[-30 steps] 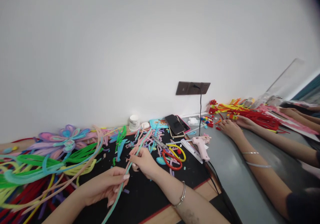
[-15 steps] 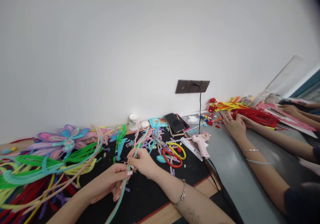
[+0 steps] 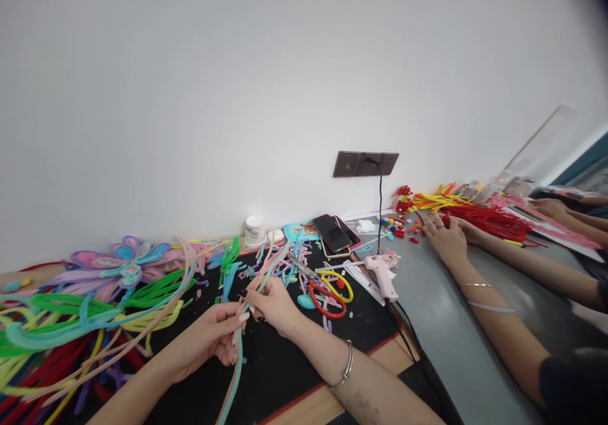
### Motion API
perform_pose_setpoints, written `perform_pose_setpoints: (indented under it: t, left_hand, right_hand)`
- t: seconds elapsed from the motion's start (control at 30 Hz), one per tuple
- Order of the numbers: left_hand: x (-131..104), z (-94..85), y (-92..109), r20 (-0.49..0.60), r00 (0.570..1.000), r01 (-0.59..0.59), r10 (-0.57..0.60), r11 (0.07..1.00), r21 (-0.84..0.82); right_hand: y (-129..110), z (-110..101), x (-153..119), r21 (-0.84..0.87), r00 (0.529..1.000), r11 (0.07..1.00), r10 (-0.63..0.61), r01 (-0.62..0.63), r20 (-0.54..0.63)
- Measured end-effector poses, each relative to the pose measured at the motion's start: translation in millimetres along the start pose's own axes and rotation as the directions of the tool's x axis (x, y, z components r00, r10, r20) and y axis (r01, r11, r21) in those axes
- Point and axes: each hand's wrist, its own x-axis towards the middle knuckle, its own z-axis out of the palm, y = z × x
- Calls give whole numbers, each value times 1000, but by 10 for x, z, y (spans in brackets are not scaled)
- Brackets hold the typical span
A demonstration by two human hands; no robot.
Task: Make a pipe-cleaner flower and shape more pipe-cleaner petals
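Observation:
Both my hands pinch one bundle of long fuzzy pipe cleaners [image 3: 235,371], pale green and pink, above the black mat [image 3: 280,368]. My left hand [image 3: 216,336] is closed on it from below, thumb on top. Just up and to the right, my right hand [image 3: 272,304] is closed round the same strands. Their upper ends fan out past my fingers, and the lower ends hang toward the bottom edge. Beyond my right hand lie scissors [image 3: 327,301] with red and yellow handles, among short pipe cleaner scraps. My fingertips partly cover the gripped spot.
Piled pipe cleaners and a pastel pipe cleaner flower [image 3: 128,263] fill the left. Along the wall stand a paper cup [image 3: 255,230] and phones [image 3: 332,234]. A pink glue gun [image 3: 382,273] with a black cord is at right, near a co-worker's hands [image 3: 446,241].
My hands have shifted slightly along the pipe cleaners. The hanging lower ends have swung to the right, and the upper ends lie closer together.

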Motion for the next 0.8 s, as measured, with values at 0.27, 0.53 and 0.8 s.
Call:
perform_pose_setpoints:
  t: [0.27,0.53,0.8]
  left_hand:
    - [60,-57,-12,-104,991,-86,81,995,-44]
    - [84,-104,-30,-202,967,-172,156,983,-66]
    - [72,-59,24,-326,924,-196,200,979,47]
  right_hand:
    - [-41,-8,18,13,995,999,-49,50,-92]
    - [-14,-36,39,-23,987,998,-55,52,-149]
    - [36,-77,54,-172,976,978,-144,115,-164]
